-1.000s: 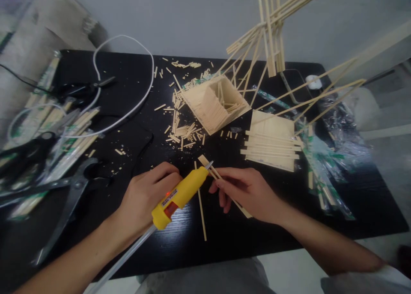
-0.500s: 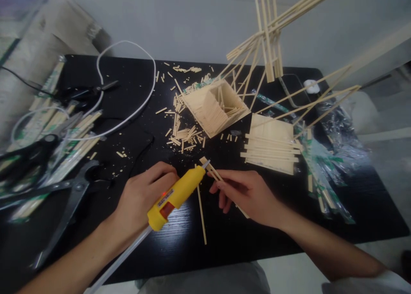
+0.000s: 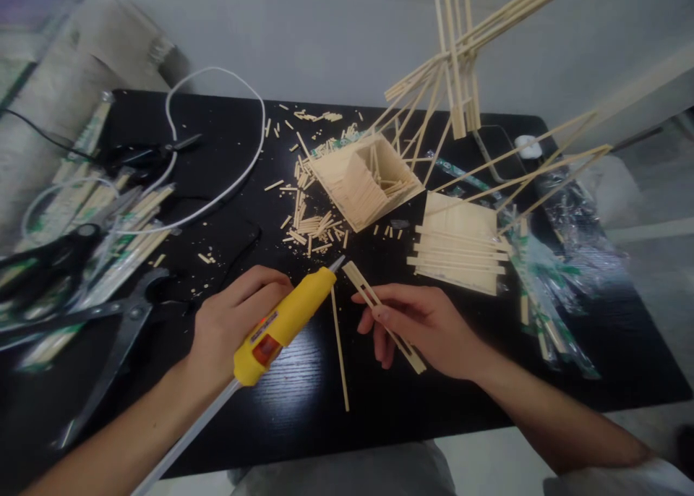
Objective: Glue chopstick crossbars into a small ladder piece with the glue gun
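Observation:
My left hand (image 3: 234,315) is closed round a yellow hot glue gun (image 3: 287,322), its metal nozzle pointing up and right. A long clear glue stick (image 3: 187,438) runs out of its back end. Between thumb and fingers, my right hand (image 3: 417,326) pinches a narrow frame of joined wooden chopsticks (image 3: 374,301), tilted, with a gap along its middle. The nozzle tip stands just left of the frame's upper end, apart from it. A single chopstick (image 3: 340,358) lies on the table between my hands.
Behind stands a wooden stick model (image 3: 352,185) with a tall cross of sticks (image 3: 458,55). Cut stick pieces (image 3: 314,228) lie beside it. A board with sticks (image 3: 460,254) is at right. Pliers (image 3: 135,311), scissors (image 3: 70,250), a white cable (image 3: 263,134) and wrapped chopsticks (image 3: 547,301) also lie about.
My left hand has drawn the glue gun slightly left, so its nozzle has come away from the chopstick frame. The frame in my right hand has turned, showing its gap more fully.

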Tool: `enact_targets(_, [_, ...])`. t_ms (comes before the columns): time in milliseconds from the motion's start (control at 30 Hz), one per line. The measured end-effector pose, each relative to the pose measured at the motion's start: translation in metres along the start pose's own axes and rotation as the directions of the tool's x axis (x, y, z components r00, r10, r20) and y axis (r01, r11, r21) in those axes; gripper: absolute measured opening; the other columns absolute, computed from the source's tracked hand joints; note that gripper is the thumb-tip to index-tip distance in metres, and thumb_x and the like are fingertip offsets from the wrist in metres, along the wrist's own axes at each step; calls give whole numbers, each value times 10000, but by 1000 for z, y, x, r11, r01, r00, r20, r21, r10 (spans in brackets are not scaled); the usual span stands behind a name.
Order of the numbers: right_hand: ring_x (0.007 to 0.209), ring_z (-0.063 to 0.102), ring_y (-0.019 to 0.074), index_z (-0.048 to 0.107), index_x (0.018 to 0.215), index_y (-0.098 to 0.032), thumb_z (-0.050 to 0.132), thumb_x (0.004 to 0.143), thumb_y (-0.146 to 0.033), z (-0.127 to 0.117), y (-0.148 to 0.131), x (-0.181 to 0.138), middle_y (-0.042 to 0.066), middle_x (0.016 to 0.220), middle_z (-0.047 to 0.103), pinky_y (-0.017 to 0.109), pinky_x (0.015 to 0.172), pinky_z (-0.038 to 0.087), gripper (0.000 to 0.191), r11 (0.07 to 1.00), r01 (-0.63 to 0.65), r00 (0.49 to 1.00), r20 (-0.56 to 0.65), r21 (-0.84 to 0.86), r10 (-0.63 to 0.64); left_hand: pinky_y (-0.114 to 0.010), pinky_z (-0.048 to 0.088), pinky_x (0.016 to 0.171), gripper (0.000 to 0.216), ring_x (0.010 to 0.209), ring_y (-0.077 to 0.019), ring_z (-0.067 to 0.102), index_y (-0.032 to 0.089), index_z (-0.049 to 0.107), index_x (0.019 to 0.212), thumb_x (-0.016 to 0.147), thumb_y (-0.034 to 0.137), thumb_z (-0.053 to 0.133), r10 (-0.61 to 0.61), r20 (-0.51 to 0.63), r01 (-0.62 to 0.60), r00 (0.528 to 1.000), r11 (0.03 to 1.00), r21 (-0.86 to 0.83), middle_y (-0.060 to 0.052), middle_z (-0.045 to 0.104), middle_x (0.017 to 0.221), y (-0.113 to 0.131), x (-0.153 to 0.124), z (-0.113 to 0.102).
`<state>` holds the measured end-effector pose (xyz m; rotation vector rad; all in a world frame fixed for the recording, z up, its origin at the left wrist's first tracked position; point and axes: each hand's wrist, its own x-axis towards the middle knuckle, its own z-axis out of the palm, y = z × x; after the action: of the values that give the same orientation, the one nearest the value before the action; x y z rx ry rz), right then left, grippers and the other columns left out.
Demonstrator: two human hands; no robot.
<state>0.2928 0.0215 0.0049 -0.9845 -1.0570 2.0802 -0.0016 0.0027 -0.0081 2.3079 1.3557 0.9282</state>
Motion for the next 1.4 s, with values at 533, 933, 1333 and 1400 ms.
enact_targets(533, [574,736,101,816,1222,-164,804,1052,-366,-7,0,4,17,888,775,191,499,641,264,978,-129,985,134,163,107,-270,570,714,250,873,-179,750,203,728,1031,1092,238,488,46,136,-47,990,999,8,-78,756,1088,9,3,2])
enact_targets(933, [583,736,100,819,1245,-159,806,1049,-367,-6,2,5,21,896,777,194,502,641,286,980,-128,987,120,150,111,-263,557,701,268,864,-172,739,209,717,1029,1115,295,477,47,132,-46,990,999,-9,-70,741,1086,2,1,9])
enact_targets(1333, [565,725,99,807,1205,-151,823,1031,-382,-6,4,7,18,890,781,194,489,629,289,978,-138,987,105,160,122,-265,565,678,235,851,-186,733,209,716,1017,1073,264,495,48,142,-42,989,998,-44,-86,745,1073,-1,1,10])
enact_targets(1400, [553,717,97,807,1176,-150,823,1031,-377,-7,4,7,16,882,783,191,479,623,270,970,-154,985,110,186,135,-262,561,676,240,829,-178,723,211,709,1002,1076,260,487,70,141,-63,988,997,-54,-79,744,1048,-1,0,11])
